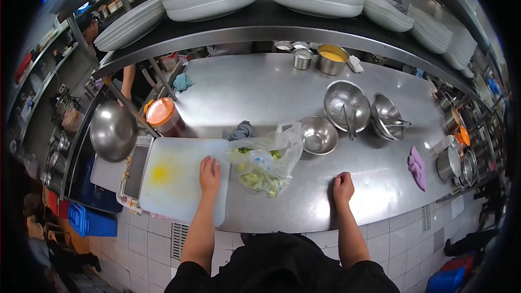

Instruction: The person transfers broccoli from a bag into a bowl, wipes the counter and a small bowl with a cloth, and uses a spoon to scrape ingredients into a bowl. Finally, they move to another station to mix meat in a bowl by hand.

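Observation:
My left hand (209, 177) rests on the right part of the white cutting board (179, 190), its fingers lying loosely on the surface with nothing in them. A yellow stain marks the board's left half. Just right of that hand is a clear plastic bag (290, 144) with cut green vegetables (258, 179) inside. My right hand (343, 188) is curled into a fist on the bare steel table (287, 211), and I see nothing in it. Beyond the bag and between my hands stands a steel bowl (318, 135).
Two steel bowls with utensils, one of them a mixing bowl (347, 103), sit farther back. A pot of yellow liquid (332, 59) is by the shelf (228, 35), stacked with white plates. An orange-lidded tub (163, 113), grey cloth (240, 131) and purple cloth (417, 168) lie around. Another person's arm (127, 81) shows left.

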{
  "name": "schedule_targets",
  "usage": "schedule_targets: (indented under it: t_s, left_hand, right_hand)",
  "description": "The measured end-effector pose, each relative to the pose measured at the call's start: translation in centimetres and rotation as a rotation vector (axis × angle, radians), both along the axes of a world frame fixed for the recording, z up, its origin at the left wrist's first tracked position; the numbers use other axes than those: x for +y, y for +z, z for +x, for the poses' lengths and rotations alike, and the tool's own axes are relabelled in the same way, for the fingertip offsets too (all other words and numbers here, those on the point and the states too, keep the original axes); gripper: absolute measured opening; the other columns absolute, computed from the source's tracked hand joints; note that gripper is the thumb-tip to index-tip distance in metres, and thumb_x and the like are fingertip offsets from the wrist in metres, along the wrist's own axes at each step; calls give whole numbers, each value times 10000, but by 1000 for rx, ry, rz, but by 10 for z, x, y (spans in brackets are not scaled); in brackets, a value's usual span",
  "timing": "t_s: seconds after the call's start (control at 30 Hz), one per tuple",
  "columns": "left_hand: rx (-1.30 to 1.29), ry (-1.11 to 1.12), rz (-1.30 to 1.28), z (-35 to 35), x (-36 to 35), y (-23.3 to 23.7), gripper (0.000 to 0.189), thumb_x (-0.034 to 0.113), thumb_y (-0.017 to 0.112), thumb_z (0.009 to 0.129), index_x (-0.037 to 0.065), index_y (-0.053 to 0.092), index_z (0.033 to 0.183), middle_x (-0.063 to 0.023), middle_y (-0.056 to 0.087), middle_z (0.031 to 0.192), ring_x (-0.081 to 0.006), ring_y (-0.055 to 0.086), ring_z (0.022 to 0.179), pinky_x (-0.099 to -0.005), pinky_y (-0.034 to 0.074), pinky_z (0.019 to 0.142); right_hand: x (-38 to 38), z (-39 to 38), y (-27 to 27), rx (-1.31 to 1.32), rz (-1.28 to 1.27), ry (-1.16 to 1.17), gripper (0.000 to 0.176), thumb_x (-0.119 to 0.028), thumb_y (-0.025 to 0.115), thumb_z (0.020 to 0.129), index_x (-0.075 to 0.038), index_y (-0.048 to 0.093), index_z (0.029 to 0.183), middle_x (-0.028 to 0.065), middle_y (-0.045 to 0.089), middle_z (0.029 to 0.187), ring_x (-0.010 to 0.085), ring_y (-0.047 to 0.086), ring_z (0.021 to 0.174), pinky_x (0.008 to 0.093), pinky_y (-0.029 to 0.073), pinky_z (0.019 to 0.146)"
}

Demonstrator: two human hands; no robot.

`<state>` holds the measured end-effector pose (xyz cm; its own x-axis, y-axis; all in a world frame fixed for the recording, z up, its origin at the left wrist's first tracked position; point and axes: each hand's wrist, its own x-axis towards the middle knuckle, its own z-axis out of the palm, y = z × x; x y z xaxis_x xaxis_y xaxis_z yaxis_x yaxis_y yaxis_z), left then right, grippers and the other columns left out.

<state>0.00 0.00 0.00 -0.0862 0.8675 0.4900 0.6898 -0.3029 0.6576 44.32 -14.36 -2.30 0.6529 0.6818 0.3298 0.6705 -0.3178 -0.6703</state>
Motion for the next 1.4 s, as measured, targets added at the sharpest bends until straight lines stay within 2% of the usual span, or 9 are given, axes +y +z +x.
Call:
schedule_targets:
  t_s: [0.17,1.4]
  left_hand:
    - [-3,-6,8,0,-2,2,256,222,576,920,4,614,1049,-192,564,1230,-360,549,1118,-387,435,957]
    - [-25,47,-12,1,-2,3,277,251,579,920,14,617,1057,-170,570,1225,-343,552,1116,-384,442,946]
  right_hand:
    - [-1,-2,1,-9,19,-2,98,-150,611,868,-69,571,904,115,638,783,310,622,725,392,479,671]
    - [2,-4,4,-13,14,4,116,-162,590,856,-51,568,881,132,626,775,325,611,718,413,474,665]
